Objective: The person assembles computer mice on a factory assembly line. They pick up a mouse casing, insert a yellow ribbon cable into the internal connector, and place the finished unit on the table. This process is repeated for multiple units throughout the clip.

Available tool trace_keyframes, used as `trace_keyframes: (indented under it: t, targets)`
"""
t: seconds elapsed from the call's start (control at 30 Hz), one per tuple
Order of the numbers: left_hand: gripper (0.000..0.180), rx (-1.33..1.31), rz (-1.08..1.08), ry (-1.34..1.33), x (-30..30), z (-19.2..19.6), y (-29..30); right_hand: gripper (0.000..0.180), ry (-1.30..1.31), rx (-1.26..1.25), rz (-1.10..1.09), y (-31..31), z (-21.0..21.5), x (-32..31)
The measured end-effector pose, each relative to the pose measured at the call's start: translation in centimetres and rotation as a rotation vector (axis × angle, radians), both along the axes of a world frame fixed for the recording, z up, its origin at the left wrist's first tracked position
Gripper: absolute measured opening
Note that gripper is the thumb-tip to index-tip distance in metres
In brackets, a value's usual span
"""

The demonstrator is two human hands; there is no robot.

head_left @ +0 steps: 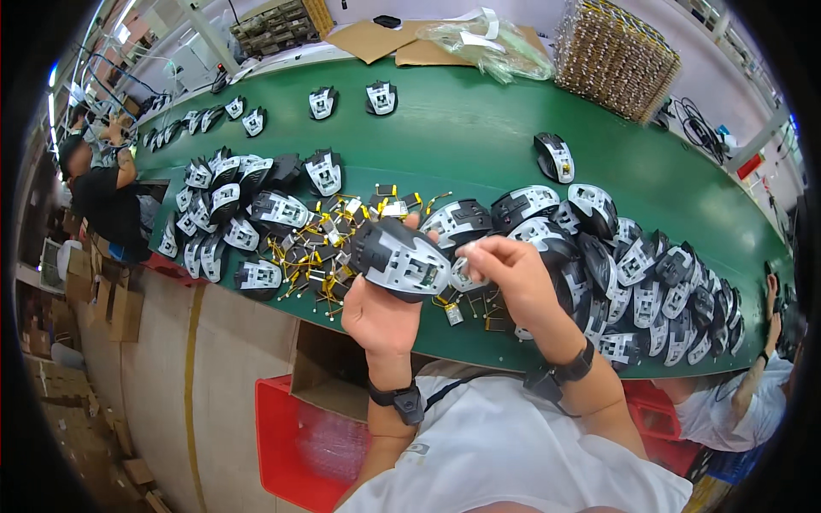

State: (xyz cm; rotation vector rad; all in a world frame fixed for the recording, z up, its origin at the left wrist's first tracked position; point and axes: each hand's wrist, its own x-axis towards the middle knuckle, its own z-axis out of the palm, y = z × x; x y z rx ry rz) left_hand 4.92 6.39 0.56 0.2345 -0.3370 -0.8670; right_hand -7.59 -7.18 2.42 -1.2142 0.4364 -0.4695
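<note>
My left hand (378,318) holds a black and silver computer mouse (404,263) above the table's near edge. The mouse's silver underside faces up, with an open cutout showing a bit of green board. Just right of it, my right hand (516,278) has thumb and index finger pinched together; something small and pale seems to be between them, too small to name. Behind and left of the held mouse lies a loose heap of small flat battery packs (321,244) with yellow tape and thin wires. A single silver battery pack (453,315) lies below the mouse.
Piled mice cover the green table (462,103) at right (637,256) and left (224,192). Farther back are a stack of cardboard dividers (611,60) and plastic bags (492,47). A red crate (282,445) stands below the edge. Co-workers sit at left (103,197) and right (744,398).
</note>
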Motion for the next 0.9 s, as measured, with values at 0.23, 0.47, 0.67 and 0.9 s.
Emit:
trace_keyframes:
  t: [0.23,0.47,0.67,0.9]
  targets:
    - [0.070,-0.011,-0.025,-0.100,-2.0,-0.2,-2.2,0.020,0.116,-0.080,0.014,0.5,1.1,-3.4]
    - [0.070,0.157,0.104,-0.217,-2.8,-0.4,-3.4,0.010,0.097,-0.663,-0.304,0.3,1.5,-4.7]
    - [0.069,0.278,0.077,-0.199,-3.7,0.2,-3.8,0.019,-0.074,-1.208,-0.246,0.4,2.6,-4.0]
    - [0.057,0.314,0.018,-0.114,-4.2,0.8,-3.9,0.032,-0.120,-1.584,0.009,-1.3,2.6,-3.9]
